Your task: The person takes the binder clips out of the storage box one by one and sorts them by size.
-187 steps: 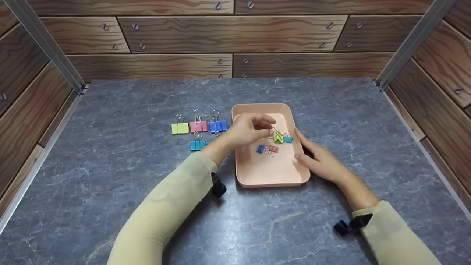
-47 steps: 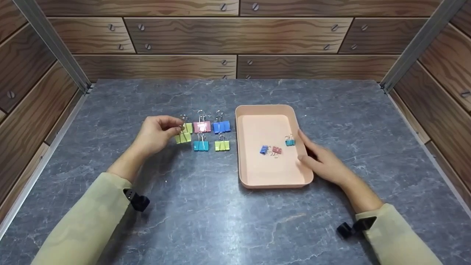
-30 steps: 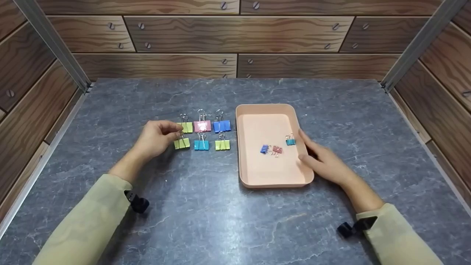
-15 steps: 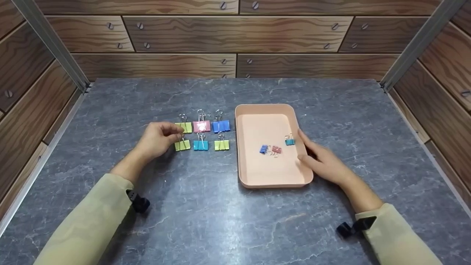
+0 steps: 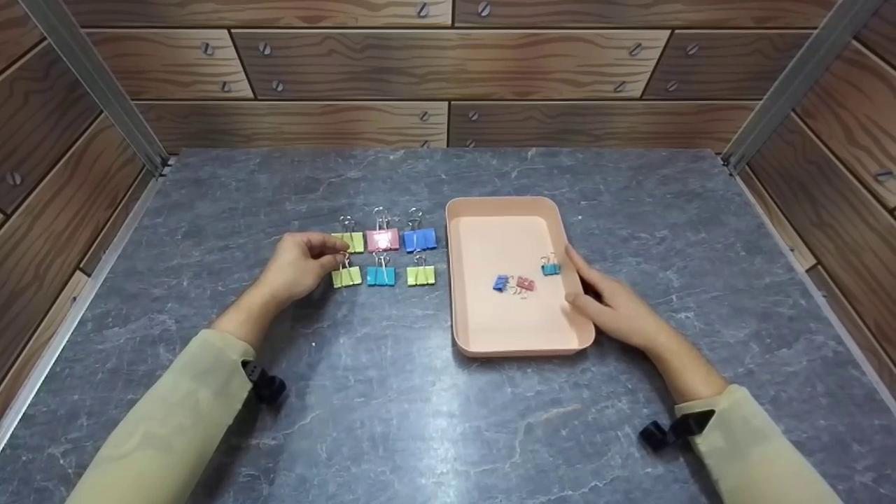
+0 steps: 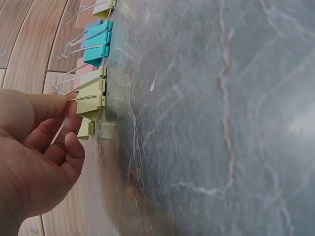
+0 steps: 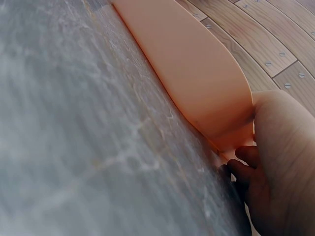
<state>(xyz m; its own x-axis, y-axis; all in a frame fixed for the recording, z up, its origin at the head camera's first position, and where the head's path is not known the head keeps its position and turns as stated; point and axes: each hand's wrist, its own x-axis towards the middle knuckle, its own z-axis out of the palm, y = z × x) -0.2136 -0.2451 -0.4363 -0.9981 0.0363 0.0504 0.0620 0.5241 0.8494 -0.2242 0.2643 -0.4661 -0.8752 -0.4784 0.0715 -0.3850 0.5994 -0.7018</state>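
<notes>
My left hand (image 5: 299, 264) pinches the wire handle of a yellow-green binder clip (image 5: 347, 277), which stands on the table at the left end of the front row. In the left wrist view, thumb and finger meet at that clip's (image 6: 91, 97) handle. Beside it stand a teal clip (image 5: 381, 276) and another yellow-green clip (image 5: 421, 276). Behind them are a yellow-green clip (image 5: 355, 243), a pink clip (image 5: 382, 239) and a blue clip (image 5: 420, 239). My right hand (image 5: 616, 304) grips the right wall of the peach tray (image 5: 521, 343), thumb over the rim.
Inside the tray lie a small blue clip (image 5: 500, 283), a small red-pink clip (image 5: 525, 283) and a small teal clip (image 5: 551, 268) near the right wall. Wood-patterned panels (image 5: 448, 64) enclose the grey marbled table (image 5: 392, 420) at the back and sides.
My left hand has carried the yellow-green clip out of the tray leftward and lowered it to the front row's left end. For the last second it barely moves. My right hand stays on the tray.
</notes>
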